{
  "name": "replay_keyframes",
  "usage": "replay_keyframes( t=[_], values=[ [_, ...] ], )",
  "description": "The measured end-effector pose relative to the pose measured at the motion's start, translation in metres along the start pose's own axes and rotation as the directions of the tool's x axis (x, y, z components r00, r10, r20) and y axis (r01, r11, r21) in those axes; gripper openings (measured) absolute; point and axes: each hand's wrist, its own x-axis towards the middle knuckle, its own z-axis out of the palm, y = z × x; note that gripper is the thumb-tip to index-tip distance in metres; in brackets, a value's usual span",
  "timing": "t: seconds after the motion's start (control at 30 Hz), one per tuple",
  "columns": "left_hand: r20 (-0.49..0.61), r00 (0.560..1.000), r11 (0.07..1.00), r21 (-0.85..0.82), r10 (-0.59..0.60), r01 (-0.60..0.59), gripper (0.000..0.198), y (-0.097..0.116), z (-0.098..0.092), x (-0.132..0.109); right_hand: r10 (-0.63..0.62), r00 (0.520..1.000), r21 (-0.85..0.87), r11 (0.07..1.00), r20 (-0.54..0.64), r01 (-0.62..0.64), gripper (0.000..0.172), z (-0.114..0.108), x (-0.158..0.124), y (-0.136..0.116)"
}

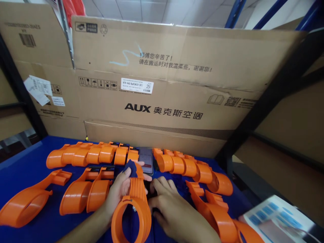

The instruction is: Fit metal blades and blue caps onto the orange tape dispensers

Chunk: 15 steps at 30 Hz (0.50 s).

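Note:
My left hand [120, 192] is wrapped round an orange plastic housing [135, 209] with a round ring end near me and a ribbed neck, held above the blue table [27, 162]. A small dark blue piece [131, 166] sits at the top of that housing by my thumb. My right hand [174, 211] lies just to the right of the housing, fingers bent and spread down toward small dark parts [153, 194] on the table. What its fingertips touch is hidden.
Rows of the same orange housings lie left [83, 155], front left [24, 202] and right [192, 167] of my hands. A phone [146, 160] lies behind them. A large cardboard box [162, 87] walls the back. A printed sheet [275, 216] sits at the right.

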Motion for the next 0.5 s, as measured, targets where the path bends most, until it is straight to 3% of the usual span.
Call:
replay_keyframes(
  t=[0.17,0.33,0.5],
  values=[
    [-0.023,1.0,1.0,0.014,-0.009,0.01,0.073,0.003,0.006,-0.002,0.0,1.0,0.045,0.999,-0.011,0.0,0.025,-0.007,0.001,0.002],
    [-0.114,0.992,0.999,0.022,0.045,-0.043,0.065,0.003,0.013,-0.002,-0.024,0.999,0.119,0.992,-0.039,0.028,0.026,-0.017,0.005,0.005],
    [-0.157,0.983,0.995,0.032,0.098,-0.094,0.064,-0.003,0.01,0.001,-0.056,0.991,0.263,0.961,-0.122,0.086,0.025,-0.021,0.007,0.011]
  ],
)
